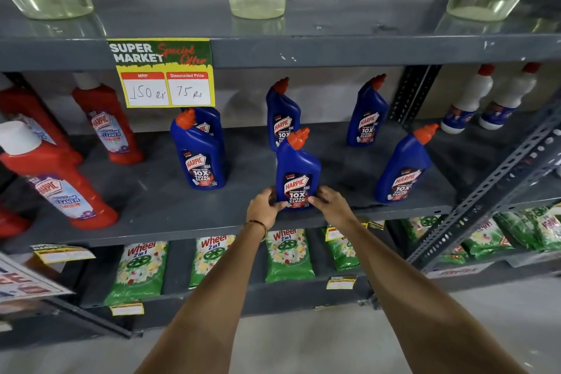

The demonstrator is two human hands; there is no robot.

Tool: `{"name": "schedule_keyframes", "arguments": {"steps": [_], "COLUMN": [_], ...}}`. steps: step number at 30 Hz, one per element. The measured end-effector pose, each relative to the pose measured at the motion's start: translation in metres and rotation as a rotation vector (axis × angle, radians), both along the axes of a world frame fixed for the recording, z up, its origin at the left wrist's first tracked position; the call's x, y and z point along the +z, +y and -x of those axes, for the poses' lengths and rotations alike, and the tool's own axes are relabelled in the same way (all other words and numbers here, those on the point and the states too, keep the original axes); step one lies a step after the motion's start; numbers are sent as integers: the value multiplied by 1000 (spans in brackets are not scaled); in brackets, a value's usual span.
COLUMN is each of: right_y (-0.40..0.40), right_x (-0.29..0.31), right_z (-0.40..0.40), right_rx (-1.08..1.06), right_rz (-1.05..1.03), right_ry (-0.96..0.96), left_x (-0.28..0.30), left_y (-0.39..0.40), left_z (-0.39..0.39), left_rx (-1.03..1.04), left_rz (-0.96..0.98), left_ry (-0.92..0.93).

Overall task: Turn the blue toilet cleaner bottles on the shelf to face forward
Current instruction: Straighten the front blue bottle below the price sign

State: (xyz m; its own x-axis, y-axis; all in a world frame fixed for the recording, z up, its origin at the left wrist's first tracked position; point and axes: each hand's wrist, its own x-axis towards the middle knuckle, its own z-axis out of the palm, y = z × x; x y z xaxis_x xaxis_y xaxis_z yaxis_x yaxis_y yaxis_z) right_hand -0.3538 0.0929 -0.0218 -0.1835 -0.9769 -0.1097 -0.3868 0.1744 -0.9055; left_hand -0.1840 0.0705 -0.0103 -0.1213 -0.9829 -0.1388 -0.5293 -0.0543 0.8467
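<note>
Both hands on the centre blue bottle (297, 171), which stands upright near the front edge of the grey shelf (182, 212): left hand (263, 205) and right hand (329, 202) pinch its base from either side, fingers closed on the lower label. Its label already faces the camera, so this one looks done or nearly so. Using that bottle as the landmark: front-left blue bottle (198, 155) faces forward; another blue bottle (209, 121) right behind it is mostly hidden (label partly seen, angle unclear). Back blue bottle (282, 114), just behind the landmark, shows its label forward; back-right blue bottle (365, 112) and front-right blue bottle (402, 170) also show labels, the latter tilted by lens distortion. Judged: task near its end, maybe only a final squaring-up left. Red bathroom cleaner bottles (106, 124) far left are not part of it.
</note>
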Motion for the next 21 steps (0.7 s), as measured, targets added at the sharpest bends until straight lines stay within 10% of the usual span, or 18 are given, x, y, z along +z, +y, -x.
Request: {"name": "schedule_keyframes", "arguments": {"steps": [21], "right_y": [21], "right_x": [-7], "right_z": [-25], "right_rx": [-313], "right_rz": [4], "right_ry": [114], "left_x": [-5], "left_y": [1], "left_z": [-61], "left_rx": [66], "left_rz": [-40], "left_ry": [18]}}
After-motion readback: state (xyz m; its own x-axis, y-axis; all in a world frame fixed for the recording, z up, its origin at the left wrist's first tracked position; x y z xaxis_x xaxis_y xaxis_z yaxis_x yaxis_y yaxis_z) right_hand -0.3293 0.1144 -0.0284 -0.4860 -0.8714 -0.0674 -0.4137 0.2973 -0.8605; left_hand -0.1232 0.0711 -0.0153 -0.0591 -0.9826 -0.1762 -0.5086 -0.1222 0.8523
